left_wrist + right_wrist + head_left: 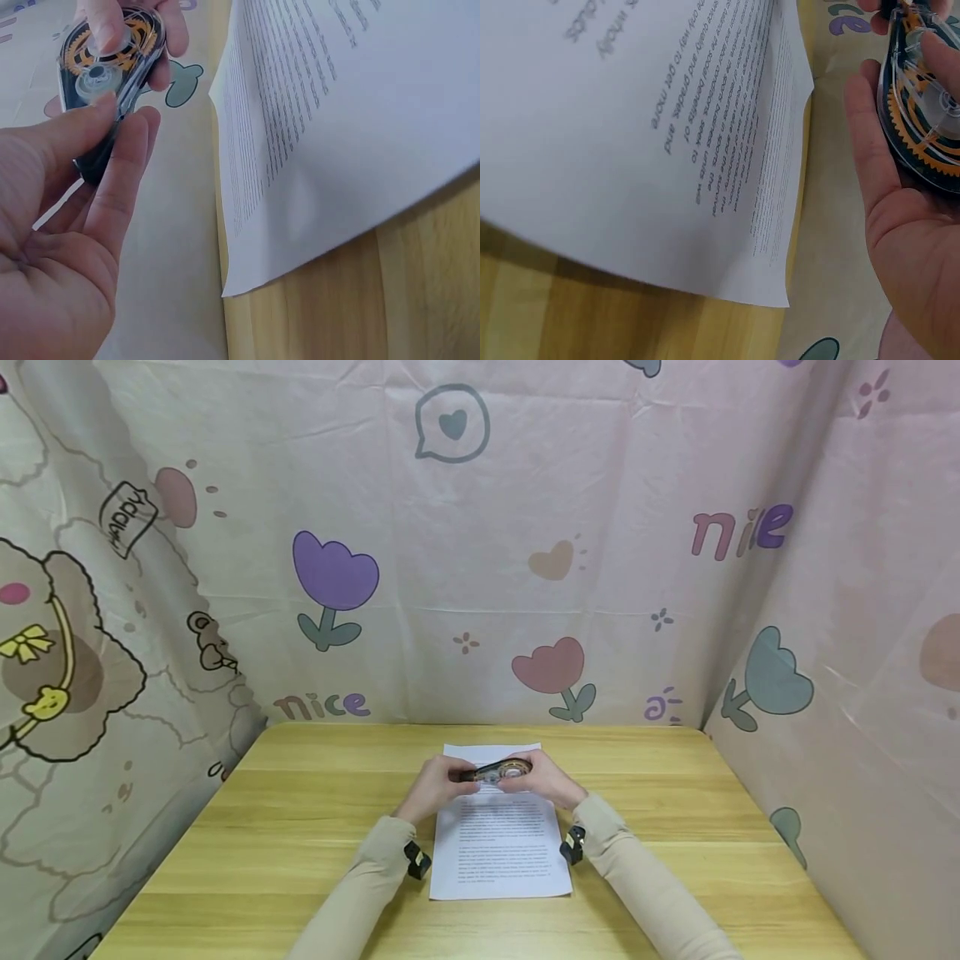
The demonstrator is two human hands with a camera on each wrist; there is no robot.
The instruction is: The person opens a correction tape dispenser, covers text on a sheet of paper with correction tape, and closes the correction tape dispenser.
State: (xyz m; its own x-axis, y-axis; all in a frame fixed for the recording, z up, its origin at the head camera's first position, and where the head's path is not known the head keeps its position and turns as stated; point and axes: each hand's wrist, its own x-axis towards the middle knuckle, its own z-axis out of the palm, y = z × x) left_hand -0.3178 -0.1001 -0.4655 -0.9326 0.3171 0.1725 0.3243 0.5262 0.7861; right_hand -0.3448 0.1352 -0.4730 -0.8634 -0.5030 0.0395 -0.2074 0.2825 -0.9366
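Note:
A correction tape dispenser (pixel 504 770), with a clear case and orange gear wheels inside, is held between both hands above the far part of a printed sheet of paper (pixel 501 852). My left hand (pixel 440 787) pinches its narrow dark end between thumb and fingers, as the left wrist view shows. At the wide, rounded end, my right hand (pixel 550 779) grips the correction tape (pixel 922 112) with the thumb on the clear case and the fingers around the edge. Whether the tip is covered cannot be made out.
The paper lies on a wooden table (pixel 300 827), its long sides running away from me. Patterned curtains (pixel 450 568) hang behind the table and along both sides. A small dark camera sits on each wrist, the left camera (pixel 417 860) and the right camera (pixel 573 845).

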